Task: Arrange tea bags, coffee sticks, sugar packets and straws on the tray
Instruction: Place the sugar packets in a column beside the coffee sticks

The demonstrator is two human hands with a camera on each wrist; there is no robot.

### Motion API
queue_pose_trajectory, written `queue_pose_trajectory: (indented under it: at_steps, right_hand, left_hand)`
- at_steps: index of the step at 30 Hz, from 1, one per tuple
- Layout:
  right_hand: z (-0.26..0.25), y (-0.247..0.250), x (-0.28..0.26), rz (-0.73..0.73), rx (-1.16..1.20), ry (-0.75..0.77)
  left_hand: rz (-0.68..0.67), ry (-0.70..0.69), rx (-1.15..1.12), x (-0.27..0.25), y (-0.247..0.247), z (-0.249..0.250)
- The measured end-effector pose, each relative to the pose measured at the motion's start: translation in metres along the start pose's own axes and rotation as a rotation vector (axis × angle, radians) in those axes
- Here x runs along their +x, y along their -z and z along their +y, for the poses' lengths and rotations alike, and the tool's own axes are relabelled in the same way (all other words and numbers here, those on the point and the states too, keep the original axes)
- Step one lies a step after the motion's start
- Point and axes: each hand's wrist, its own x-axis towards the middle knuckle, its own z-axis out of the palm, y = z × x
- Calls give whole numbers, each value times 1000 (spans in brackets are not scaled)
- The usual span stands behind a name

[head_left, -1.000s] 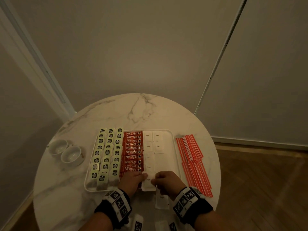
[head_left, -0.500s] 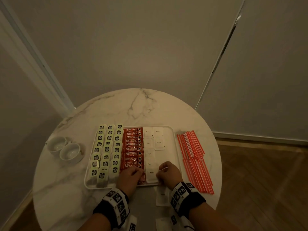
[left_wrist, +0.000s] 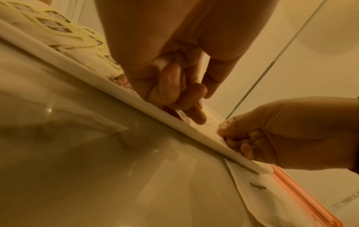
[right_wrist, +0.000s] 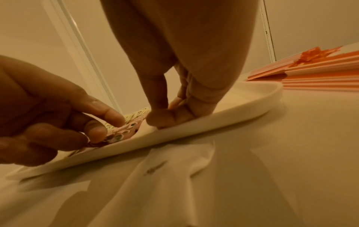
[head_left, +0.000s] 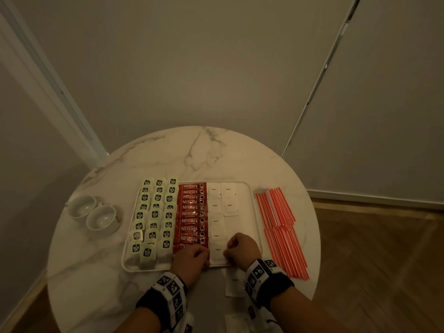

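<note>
A white tray (head_left: 254, 207) (left_wrist: 81, 67) (right_wrist: 213, 121) holds three columns of tea bags (head_left: 153, 215), a stack of red coffee sticks (head_left: 191, 212) and white sugar packets (head_left: 221, 195). At its near edge both hands flank one sugar packet (head_left: 217, 251) (left_wrist: 210, 129) lying flat. My right hand (head_left: 240, 248) (right_wrist: 165, 116) pinches its right edge, thumb against fingers. My left hand (head_left: 192, 257) (left_wrist: 198, 118), fingers curled, holds its left edge beside the coffee sticks. Red-and-white straws (head_left: 281, 227) (right_wrist: 320, 72) lie on the table to the right of the tray.
Two white cups (head_left: 101, 218) stand left of the tray on the round marble table (head_left: 204, 155). Loose sugar packets (head_left: 234, 282) (left_wrist: 258, 192) (right_wrist: 165, 169) lie on the table between my wrists. Walls close in behind, and a wooden floor lies to the right.
Both hands have moved forward and down over the tray's near rim, bringing the sugar packet to lie flat in the tray behind the other packets.
</note>
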Motion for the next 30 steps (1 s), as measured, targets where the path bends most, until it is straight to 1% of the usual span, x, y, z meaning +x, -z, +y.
queue_pose_trajectory:
  at_steps: [8, 14, 19, 20, 21, 25, 28, 30]
  right_hand:
    - [-3, -2, 3, -9, -88, 15]
    - [-2, -2, 1, 11, -85, 11]
    - [-2, 3, -1, 33, -103, 39]
    - [-2, 5, -2, 44, -91, 40]
    - [-1, 7, -3, 52, -65, 39]
    - [6, 19, -12, 94, 41, 56]
    - [16, 28, -22, 139, 25, 66]
    - [25, 32, -31, 147, -9, 50]
  left_hand:
    - [-5, 0, 14, 1, 1, -1]
    - [-19, -1, 29, 2, 3, -5]
    - [50, -44, 1, -2, 11, -7]
    - [51, -64, 40, -4, 11, -8]
    - [22, -109, 122, -7, 9, -9]
    - [-277, -413, 576, -25, -16, -4]
    - [-359, -550, 823, -33, -34, 1]
    - [-407, -585, 910, -38, -41, 2]
